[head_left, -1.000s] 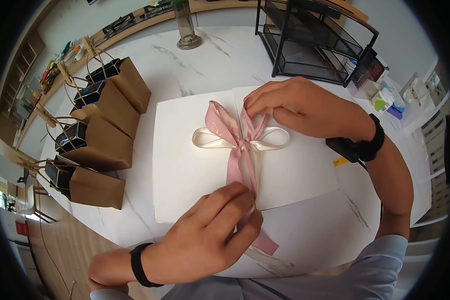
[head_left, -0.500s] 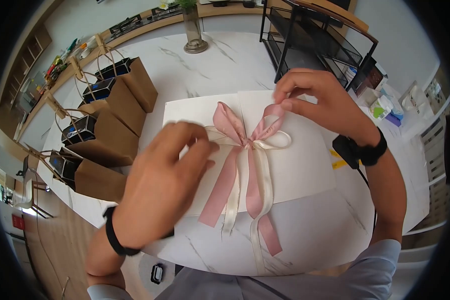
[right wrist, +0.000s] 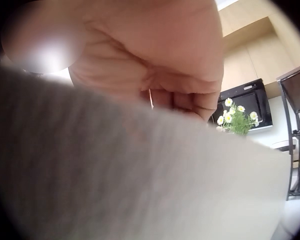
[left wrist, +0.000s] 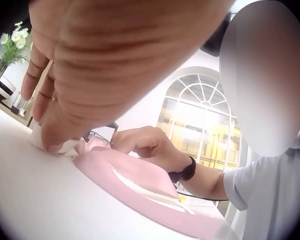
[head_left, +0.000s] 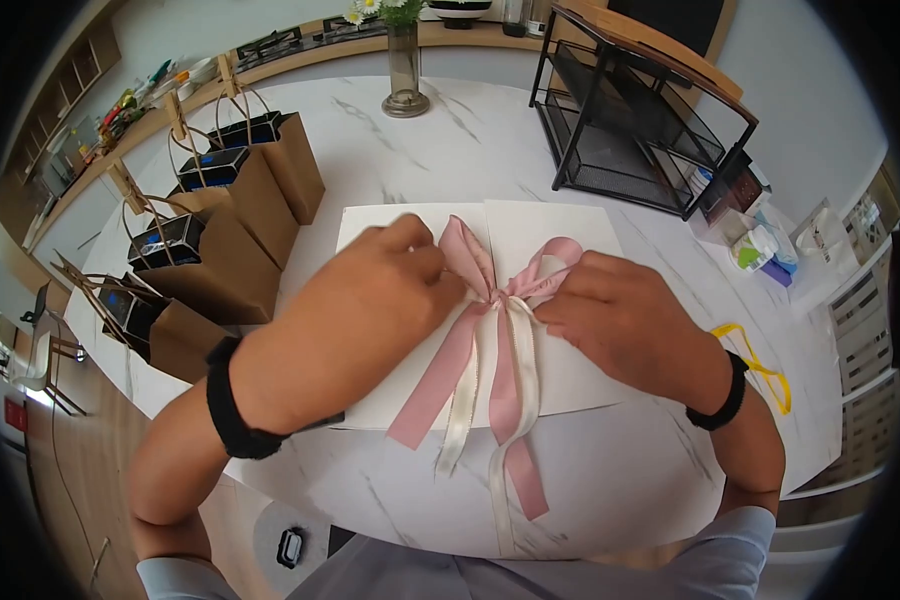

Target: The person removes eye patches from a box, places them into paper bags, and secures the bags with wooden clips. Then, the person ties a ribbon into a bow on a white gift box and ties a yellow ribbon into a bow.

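Note:
A white box (head_left: 588, 385) on the table carries a double bow of pink ribbon (head_left: 464, 255) and cream ribbon (head_left: 526, 345). Pink and cream tails hang over its front edge. My left hand (head_left: 355, 315) covers the bow's left side. Seen from the left wrist, its thumb and fingers pinch the cream ribbon (left wrist: 70, 147) close over the lid. My right hand (head_left: 635, 325) is at the bow's right side, its curled fingers pinching the cream loop beneath the pink one. Most of that loop is hidden by the hand.
Several brown paper bags (head_left: 210, 270) with black boxes inside stand at the left. A glass vase (head_left: 405, 70) of daisies is at the back, and a black mesh rack (head_left: 640, 120) at the back right. Small packages (head_left: 755, 245) and a yellow strap (head_left: 760, 365) lie on the right.
My left hand went from the front tails up to the bow's left side. My right hand let go of the pink right loop, now spread open, and moved down to the cream loop.

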A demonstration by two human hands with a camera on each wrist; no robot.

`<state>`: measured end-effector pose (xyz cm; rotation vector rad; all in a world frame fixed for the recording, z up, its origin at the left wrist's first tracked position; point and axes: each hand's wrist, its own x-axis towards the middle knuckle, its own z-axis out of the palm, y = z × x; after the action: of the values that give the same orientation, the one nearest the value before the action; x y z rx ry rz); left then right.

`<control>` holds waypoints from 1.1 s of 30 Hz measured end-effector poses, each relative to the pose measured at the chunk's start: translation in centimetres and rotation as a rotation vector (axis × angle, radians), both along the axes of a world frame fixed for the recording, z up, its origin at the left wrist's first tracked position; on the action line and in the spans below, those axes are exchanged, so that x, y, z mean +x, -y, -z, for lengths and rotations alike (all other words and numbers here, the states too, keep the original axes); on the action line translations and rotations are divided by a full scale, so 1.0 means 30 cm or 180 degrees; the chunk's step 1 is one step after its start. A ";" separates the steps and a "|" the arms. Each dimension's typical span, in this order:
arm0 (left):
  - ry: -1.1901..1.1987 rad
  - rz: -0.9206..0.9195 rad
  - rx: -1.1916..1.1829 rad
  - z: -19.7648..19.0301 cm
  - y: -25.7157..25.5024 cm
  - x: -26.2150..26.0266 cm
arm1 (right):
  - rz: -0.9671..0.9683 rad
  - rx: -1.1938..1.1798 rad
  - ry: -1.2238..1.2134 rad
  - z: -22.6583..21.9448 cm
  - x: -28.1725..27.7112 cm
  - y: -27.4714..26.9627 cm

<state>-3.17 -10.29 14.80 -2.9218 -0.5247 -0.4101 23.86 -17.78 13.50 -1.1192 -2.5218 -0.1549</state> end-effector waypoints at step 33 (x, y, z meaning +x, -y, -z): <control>0.0439 0.0173 -0.1170 -0.020 0.179 0.000 | -0.0098 -0.0274 -0.0978 0.036 -0.062 0.109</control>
<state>-3.17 -15.65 15.41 -3.2825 -0.5966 -0.5819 21.99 -21.06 12.41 -1.0464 -2.2875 0.1263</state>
